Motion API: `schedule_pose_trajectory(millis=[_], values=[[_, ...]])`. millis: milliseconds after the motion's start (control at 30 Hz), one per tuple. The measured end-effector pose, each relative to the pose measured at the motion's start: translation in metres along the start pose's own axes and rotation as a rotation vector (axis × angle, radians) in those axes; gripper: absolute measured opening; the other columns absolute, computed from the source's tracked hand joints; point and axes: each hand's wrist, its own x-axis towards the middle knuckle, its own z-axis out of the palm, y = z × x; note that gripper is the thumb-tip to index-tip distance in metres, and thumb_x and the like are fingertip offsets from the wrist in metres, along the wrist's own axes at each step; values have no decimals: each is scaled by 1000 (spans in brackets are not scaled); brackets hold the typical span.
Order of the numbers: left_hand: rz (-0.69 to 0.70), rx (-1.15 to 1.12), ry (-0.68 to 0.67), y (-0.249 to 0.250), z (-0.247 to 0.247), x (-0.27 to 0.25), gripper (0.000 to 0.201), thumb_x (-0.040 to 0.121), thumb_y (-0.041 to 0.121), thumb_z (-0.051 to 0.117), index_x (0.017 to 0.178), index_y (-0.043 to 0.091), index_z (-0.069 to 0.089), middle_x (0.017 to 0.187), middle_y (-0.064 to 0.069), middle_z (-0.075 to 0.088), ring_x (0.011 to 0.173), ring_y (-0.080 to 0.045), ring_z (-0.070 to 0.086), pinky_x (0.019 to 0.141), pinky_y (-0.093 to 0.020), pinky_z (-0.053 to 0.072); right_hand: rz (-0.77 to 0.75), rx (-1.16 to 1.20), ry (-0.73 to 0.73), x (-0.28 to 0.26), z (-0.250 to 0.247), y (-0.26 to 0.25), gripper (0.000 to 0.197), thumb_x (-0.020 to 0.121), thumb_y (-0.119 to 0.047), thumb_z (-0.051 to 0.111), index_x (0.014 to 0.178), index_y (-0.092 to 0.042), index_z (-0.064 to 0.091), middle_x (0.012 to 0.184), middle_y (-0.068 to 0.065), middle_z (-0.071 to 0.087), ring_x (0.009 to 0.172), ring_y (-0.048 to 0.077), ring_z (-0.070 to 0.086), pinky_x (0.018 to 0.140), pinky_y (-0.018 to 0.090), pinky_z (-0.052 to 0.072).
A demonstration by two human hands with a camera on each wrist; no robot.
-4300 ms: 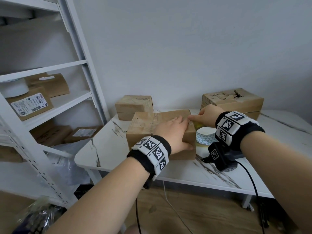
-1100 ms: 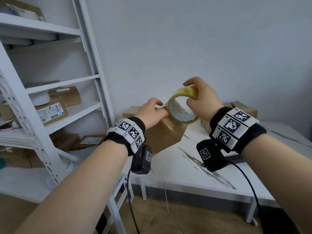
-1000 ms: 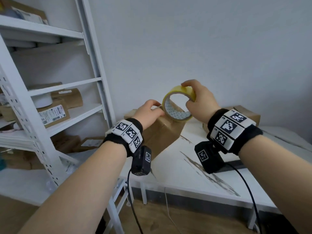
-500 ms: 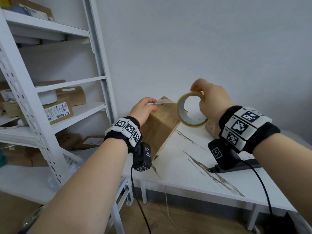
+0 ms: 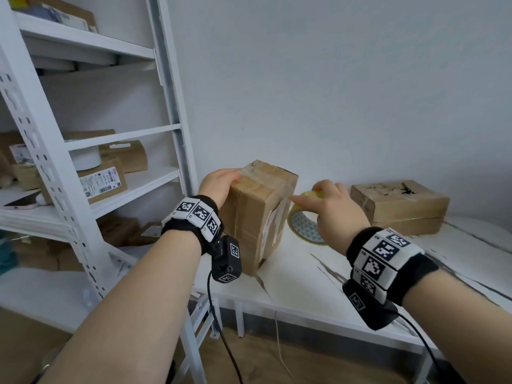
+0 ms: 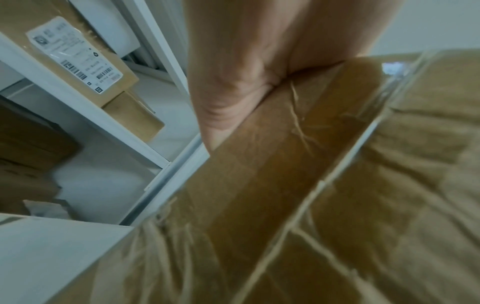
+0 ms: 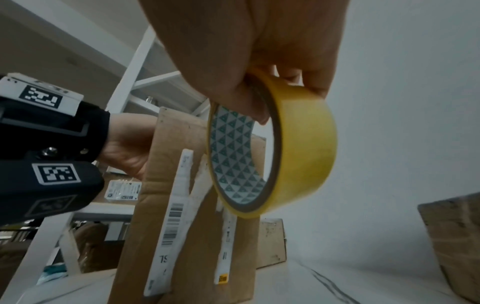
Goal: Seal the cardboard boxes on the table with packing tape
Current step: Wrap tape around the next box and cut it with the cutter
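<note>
A cardboard box (image 5: 257, 214) stands on end near the left edge of the white table (image 5: 310, 289). My left hand (image 5: 221, 181) grips its upper left edge, fingers laid over the top; the thumb (image 6: 233, 107) lies along a taped face of the box (image 6: 298, 185). My right hand (image 5: 331, 206) pinches a yellow roll of packing tape (image 5: 303, 227) just right of the box, below its top. A clear strip seems to run from the roll to the box's upper right edge. From the right wrist, the roll (image 7: 298, 144) hangs in front of the labelled box (image 7: 197, 216).
A second cardboard box (image 5: 399, 209) lies at the back right of the table, and a smaller one (image 7: 270, 242) sits behind the upright box. A white metal shelf (image 5: 91, 134) with parcels stands close on the left. Cables hang from both wrists.
The box has gone from tilted to standing on end. My right hand has carried the roll down and right, beside the box. My left hand stays on the box's top.
</note>
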Motion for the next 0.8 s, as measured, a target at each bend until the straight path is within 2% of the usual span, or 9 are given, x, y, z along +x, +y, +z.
schedule_pose_trajectory(millis=[167,233,300,367,467,567,633,700,800], values=[[111,41,156,-13,-10,7,18,87,5,57,98,15,67,85,11,62,76,1,56,74,-12,46,-23,8,-36,15,10,-12,76,83,9,42,140,-41,37,136,8,31,126,28,29,89,33,41],[173,114,168,-15,-12,6,21,89,5,53,92,16,71,84,13,64,75,7,55,68,-2,43,-21,24,-58,18,14,-16,76,83,8,41,141,-41,34,136,8,31,126,28,29,90,32,40],[214,209,172,-17,-16,5,29,91,7,47,92,20,72,88,14,64,75,7,54,66,0,41,-19,49,-64,20,17,-19,76,84,7,42,142,-40,34,136,9,31,127,28,29,91,32,38],[230,333,151,-16,-21,3,32,92,12,42,97,22,72,93,13,65,73,2,52,66,-4,41,-19,72,-70,22,19,-21,75,84,7,43,142,-40,33,136,9,31,126,29,29,94,33,37],[240,643,103,-8,-24,-2,35,90,40,40,105,25,68,111,5,65,98,-13,57,83,-26,44,-19,98,-90,27,21,-25,73,84,3,43,142,-40,33,134,10,31,125,29,30,96,36,41],[228,1118,-28,5,-9,-9,82,73,80,34,126,22,57,140,-7,45,125,-27,45,100,-38,39,-13,103,-94,33,22,-32,68,84,0,41,140,-39,38,130,9,33,123,28,34,94,42,44],[150,1179,-153,11,0,-9,108,57,95,28,142,29,36,146,-10,37,131,-33,38,105,-48,36,-6,99,-104,36,23,-33,65,84,2,40,137,-36,42,128,9,33,120,28,37,92,41,46],[89,1177,-215,12,0,-5,100,61,93,32,144,39,26,146,-11,37,131,-36,38,105,-46,36,-13,120,-120,35,22,-31,68,83,4,40,138,-37,39,129,10,33,118,29,38,93,41,46],[107,1199,-211,13,-5,-1,75,76,78,40,141,42,32,144,-5,43,128,-34,41,102,-39,38,-20,210,-103,30,27,-26,79,79,7,43,143,-38,29,133,10,30,118,30,40,93,40,45]])
